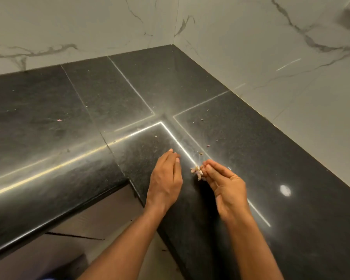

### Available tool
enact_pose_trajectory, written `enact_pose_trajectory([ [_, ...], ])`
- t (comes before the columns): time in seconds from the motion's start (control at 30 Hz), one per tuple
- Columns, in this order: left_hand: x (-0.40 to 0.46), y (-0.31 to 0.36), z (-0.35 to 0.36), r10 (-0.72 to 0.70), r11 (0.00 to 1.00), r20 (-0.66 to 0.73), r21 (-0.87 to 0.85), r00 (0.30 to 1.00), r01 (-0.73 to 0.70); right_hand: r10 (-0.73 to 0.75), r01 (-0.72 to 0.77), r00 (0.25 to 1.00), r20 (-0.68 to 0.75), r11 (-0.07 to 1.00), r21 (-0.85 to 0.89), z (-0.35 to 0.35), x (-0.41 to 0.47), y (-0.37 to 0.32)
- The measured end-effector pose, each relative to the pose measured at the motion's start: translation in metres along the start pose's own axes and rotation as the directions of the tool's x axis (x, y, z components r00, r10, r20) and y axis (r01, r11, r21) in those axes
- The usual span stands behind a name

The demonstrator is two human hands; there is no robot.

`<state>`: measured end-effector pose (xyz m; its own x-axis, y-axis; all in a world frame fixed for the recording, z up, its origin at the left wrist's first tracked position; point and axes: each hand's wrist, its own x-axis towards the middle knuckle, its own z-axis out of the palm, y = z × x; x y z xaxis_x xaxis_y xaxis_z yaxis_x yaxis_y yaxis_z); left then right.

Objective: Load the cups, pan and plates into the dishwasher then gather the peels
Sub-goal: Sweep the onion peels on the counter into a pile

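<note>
Peels (196,171), a small pale-pink clump, are pinched at the fingertips of the right hand, just above the black granite counter (69,122) near its inner corner. To their left, close but apart, the left hand (166,178) is held palm-down over the counter with fingers straight and together, grasping nothing. The right hand (224,184) is turned on its side, fingers curled round the clump. Loose scraps (205,149) are scattered on the counter just beyond both hands, and one pink fleck (59,119) lies far left. White marble-look walls (271,57) are seen behind.
</note>
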<state>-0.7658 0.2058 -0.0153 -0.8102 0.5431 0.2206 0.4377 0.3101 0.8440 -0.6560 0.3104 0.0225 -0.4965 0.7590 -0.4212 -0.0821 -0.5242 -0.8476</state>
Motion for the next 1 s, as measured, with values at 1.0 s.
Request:
enact_pose_trajectory([
  [1.0, -0.377, -0.351, -0.291, -0.966, 0.031, 0.193, -0.58, 0.174, 0.814, 0.753, -0.714, 0.653, 0.084, 0.648, -0.266, 0.126, -0.262, 0.606],
])
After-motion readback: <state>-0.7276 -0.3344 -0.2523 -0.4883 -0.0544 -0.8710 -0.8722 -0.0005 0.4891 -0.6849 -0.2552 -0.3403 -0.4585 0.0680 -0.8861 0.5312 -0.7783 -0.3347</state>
